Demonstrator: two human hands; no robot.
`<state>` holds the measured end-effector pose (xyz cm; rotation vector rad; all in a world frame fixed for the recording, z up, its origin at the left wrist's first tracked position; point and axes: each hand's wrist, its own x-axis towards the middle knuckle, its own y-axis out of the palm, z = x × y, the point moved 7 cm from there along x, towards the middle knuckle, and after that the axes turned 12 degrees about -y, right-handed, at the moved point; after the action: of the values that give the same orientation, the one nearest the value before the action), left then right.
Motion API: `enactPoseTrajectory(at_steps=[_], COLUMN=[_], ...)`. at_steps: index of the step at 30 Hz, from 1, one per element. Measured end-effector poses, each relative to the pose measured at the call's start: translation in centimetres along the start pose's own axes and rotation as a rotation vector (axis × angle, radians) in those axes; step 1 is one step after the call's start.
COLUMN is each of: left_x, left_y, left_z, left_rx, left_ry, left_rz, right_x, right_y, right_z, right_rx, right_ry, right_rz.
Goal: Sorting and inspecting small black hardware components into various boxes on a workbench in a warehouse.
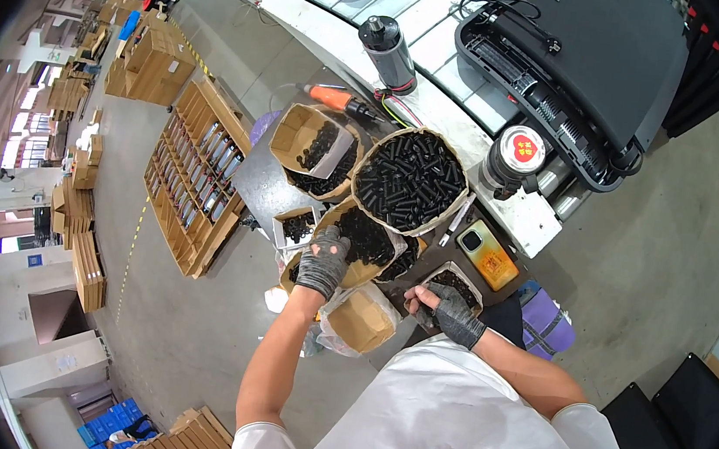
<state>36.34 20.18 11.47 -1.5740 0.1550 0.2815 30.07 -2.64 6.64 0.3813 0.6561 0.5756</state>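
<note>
My left hand (324, 263), in a grey glove with bare fingertips, reaches over the near left side of a cardboard box holding small black parts (367, 236). Its fingers are curled together at the parts, and what they grip is too small to name. My right hand (448, 313), gloved alike, is closed in a pinch beside a small box of tiny dark parts (457, 280), partly covering it. Anything between that thumb and finger cannot be made out. Just beyond stands a round container full of black cylindrical pieces (411, 180).
Around my hands are an empty-looking carton (360, 319), a phone (488, 255), a white pen (457, 220) and an orange-handled power screwdriver (337, 99). A lidded jar (515, 158), a grey motor (388, 55) and a black machine (568, 71) rest on the white bench. A wooden rack (194, 176) stands left.
</note>
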Motion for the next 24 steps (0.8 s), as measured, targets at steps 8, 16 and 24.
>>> enactPoseTrajectory(at_steps=[8,16,24], left_x=[-4.3,-11.6,-8.0], left_y=[-6.5,10.3,12.9], left_z=[6.1,12.4,11.5], left_rx=[-0.243,-0.313,-0.347], left_ry=[-0.288,-0.561,-0.827], left_rz=[-0.258,0.27,0.276], right_x=[-0.3,-2.0,-3.0], right_y=[-0.7,-0.3,0.7], right_z=[-1.7,-0.6,1.1], right_rx=[0.439,0.333,0.158], right_ry=[0.072,0.142,-0.028], right_rz=[-0.088,-0.044,0.018])
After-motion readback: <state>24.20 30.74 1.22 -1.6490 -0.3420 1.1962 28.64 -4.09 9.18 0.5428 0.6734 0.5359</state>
